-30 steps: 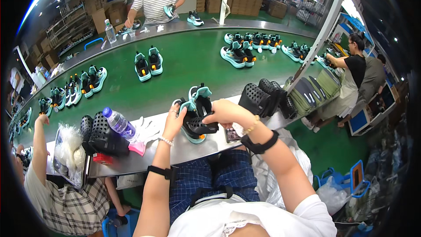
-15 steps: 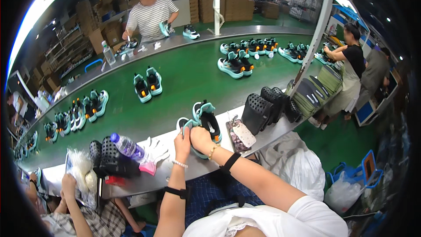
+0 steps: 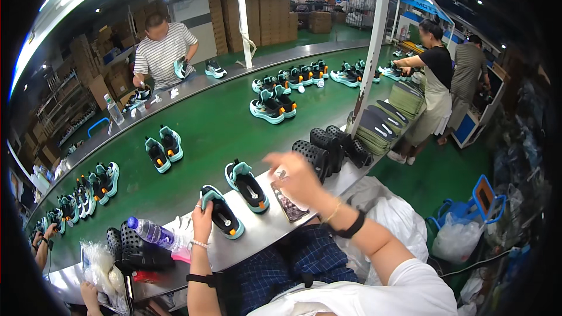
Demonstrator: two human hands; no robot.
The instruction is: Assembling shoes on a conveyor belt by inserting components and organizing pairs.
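Note:
Two black-and-mint sneakers stand on the metal ledge in front of me, toes toward me. My left hand [image 3: 202, 222] is closed on the collar of the left sneaker [image 3: 223, 217]. The right sneaker [image 3: 250, 189] stands beside it, untouched by either hand. My right hand [image 3: 297, 182] is in the air right of that sneaker, over a phone in a patterned case [image 3: 291, 208]. Its fingers are slightly blurred but look stretched out and apart, with nothing visible in them. The hand hides part of the phone.
Pairs of sneakers [image 3: 164, 149] stand along the green belt [image 3: 205, 134]. Black clogs [image 3: 310, 155] and stacked green insoles [image 3: 380, 126] lie right. A purple-capped bottle [image 3: 153, 231], more clogs [image 3: 140, 248] and a plastic-wrapped bundle [image 3: 102, 266] sit left. Co-workers stand across the belt and at right.
My right hand has left the sneakers and moved right, over the phone. The two sneakers now stand apart, my left hand still on one. The view has turned right.

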